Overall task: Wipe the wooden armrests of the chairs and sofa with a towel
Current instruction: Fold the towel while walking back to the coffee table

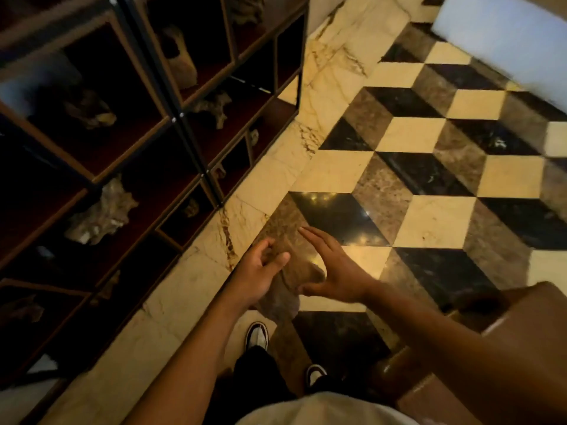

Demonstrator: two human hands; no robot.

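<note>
A brown towel (pixel 285 289) hangs in front of me over the tiled floor. My left hand (pixel 260 271) grips its upper part, thumb and fingers curled on the cloth. My right hand (pixel 331 268) is just to the right of it, fingers straight and spread, its thumb touching or close to the towel's edge; I cannot tell which. A brown wooden armrest or chair edge (pixel 506 317) shows at the lower right, partly behind my right forearm.
A dark wooden display shelf (pixel 171 118) holding shells and rocks fills the left side. The floor (pixel 429 222) has a black, cream and brown cube pattern. A pale upholstered piece (pixel 503 35) sits at the top right. My shoes (pixel 257 335) are below.
</note>
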